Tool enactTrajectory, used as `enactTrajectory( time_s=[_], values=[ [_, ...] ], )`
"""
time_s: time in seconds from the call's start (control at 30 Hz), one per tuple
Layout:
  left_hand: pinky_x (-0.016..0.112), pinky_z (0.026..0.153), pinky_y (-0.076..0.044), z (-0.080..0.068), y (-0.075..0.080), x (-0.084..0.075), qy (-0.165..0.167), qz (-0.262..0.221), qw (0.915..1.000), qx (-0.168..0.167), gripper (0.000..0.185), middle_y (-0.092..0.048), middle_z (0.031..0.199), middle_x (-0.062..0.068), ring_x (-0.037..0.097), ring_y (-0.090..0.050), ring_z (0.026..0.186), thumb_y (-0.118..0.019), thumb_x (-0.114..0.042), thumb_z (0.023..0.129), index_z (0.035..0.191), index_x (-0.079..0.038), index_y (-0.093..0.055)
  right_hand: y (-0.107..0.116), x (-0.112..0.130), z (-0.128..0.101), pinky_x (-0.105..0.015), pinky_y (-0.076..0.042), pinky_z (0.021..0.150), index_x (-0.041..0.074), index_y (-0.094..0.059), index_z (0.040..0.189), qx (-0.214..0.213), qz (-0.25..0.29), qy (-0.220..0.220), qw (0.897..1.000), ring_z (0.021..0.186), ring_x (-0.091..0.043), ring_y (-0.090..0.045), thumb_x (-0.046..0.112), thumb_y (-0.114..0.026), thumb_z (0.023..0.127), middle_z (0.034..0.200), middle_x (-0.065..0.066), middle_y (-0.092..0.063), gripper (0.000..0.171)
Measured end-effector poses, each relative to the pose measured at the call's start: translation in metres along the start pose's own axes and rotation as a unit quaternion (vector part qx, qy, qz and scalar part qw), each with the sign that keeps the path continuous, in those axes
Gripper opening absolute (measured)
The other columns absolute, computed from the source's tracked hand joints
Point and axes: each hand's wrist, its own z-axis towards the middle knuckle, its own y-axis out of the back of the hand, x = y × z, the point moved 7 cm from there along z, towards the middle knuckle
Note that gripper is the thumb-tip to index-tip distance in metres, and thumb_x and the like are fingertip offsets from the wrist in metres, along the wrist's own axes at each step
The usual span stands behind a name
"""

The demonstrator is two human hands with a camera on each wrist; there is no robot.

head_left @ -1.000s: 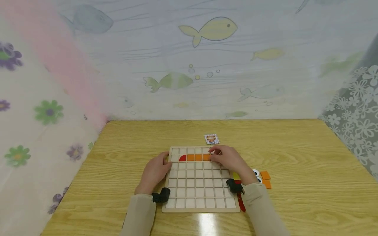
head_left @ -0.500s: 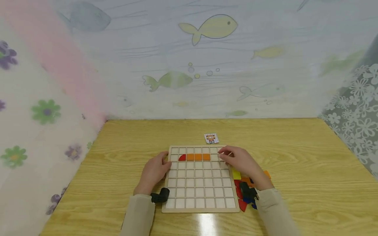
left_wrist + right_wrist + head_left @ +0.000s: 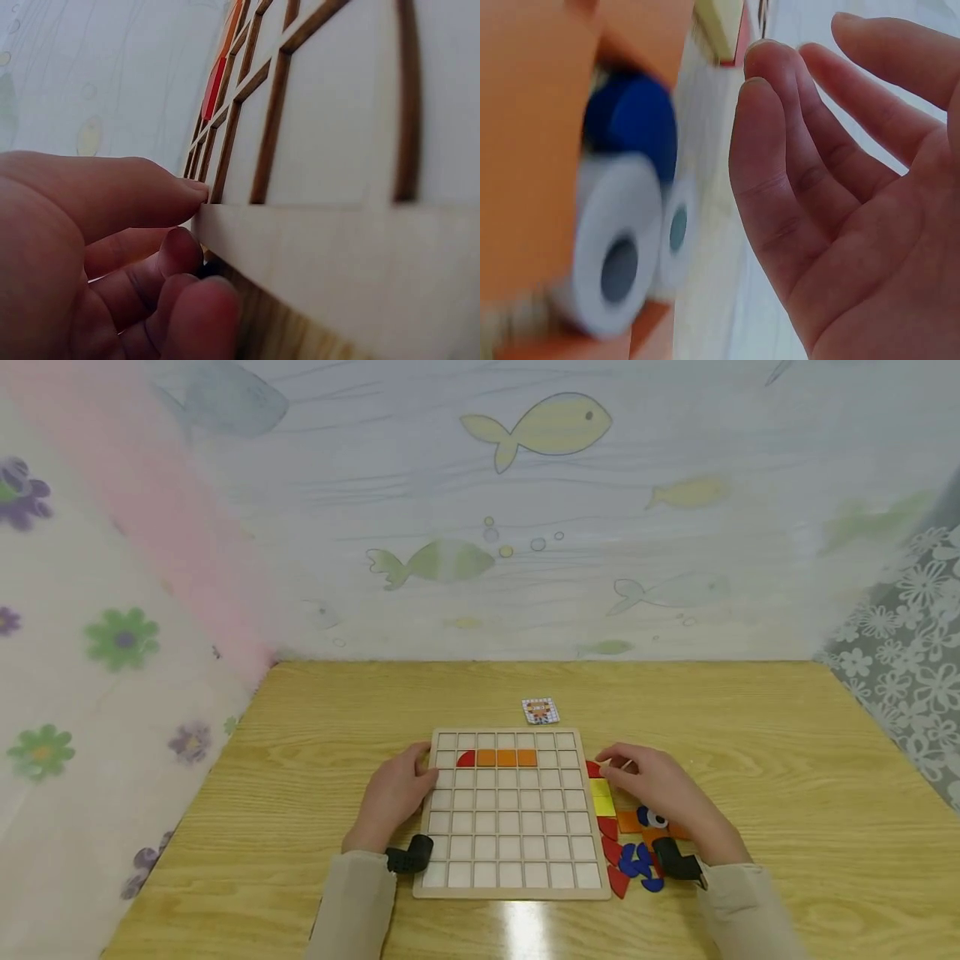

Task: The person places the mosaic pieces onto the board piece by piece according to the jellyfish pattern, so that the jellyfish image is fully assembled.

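Four tiles fill your grid board [image 3: 510,814]; your left hand [image 3: 393,797] steadies its edge, right hand [image 3: 660,789] hovers relaxed, holding nothing, over the loose tiles [image 3: 633,847].

The right hand [image 3: 660,793] has left the grid board [image 3: 510,810]. It now hovers with loose fingers over the loose pieces [image 3: 637,852] beside it.
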Motion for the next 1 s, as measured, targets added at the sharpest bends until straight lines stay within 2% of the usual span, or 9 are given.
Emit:
enactTrajectory(
  time_s=[0.3,0.57,0.8,1.0],
  values=[
    [0.028,0.048,-0.038,0.000,0.000,0.000,0.016,-0.005,0.9998,-0.006,0.047,-0.054,0.067,-0.004,0.012,-0.049,0.041,-0.055,-0.023,0.086,0.131,-0.011,-0.045,0.010,-0.007,-0.006,-0.030,-0.044,0.064,0.013,-0.059,0.112,0.002,-0.002,0.001,1.000,0.080,-0.016,-0.054,0.029,-0.054,0.089,0.095,-0.001,-0.059,0.029],
    [0.028,0.050,-0.037,-0.001,0.000,-0.001,0.016,0.000,0.9999,-0.001,0.048,-0.053,0.067,-0.003,0.012,-0.049,0.042,-0.054,-0.024,0.086,0.131,-0.010,-0.044,0.002,-0.008,-0.002,-0.033,-0.042,0.070,0.011,-0.061,0.111,0.002,-0.026,0.008,1.000,0.079,-0.014,-0.051,0.024,-0.058,0.087,0.089,0.002,-0.057,0.028],
    [0.028,0.051,-0.036,0.000,0.001,-0.002,0.011,0.010,0.9999,-0.004,0.047,-0.052,0.067,-0.003,0.011,-0.047,0.045,-0.054,-0.024,0.086,0.130,-0.009,-0.045,-0.005,-0.003,0.000,-0.031,-0.039,0.063,0.008,-0.056,0.119,0.021,-0.024,0.019,0.999,0.072,-0.015,-0.046,0.024,-0.058,0.086,0.086,0.000,-0.052,0.037],
    [0.028,0.053,-0.036,0.000,0.001,-0.002,0.010,0.026,0.9996,-0.010,0.046,-0.052,0.068,-0.003,0.012,-0.046,0.049,-0.055,-0.024,0.086,0.129,-0.010,-0.046,-0.007,0.001,0.002,-0.030,-0.037,0.060,0.007,-0.055,0.119,0.031,-0.035,0.024,0.999,0.069,-0.015,-0.043,0.025,-0.057,0.087,0.085,-0.001,-0.049,0.037]
  ],
)
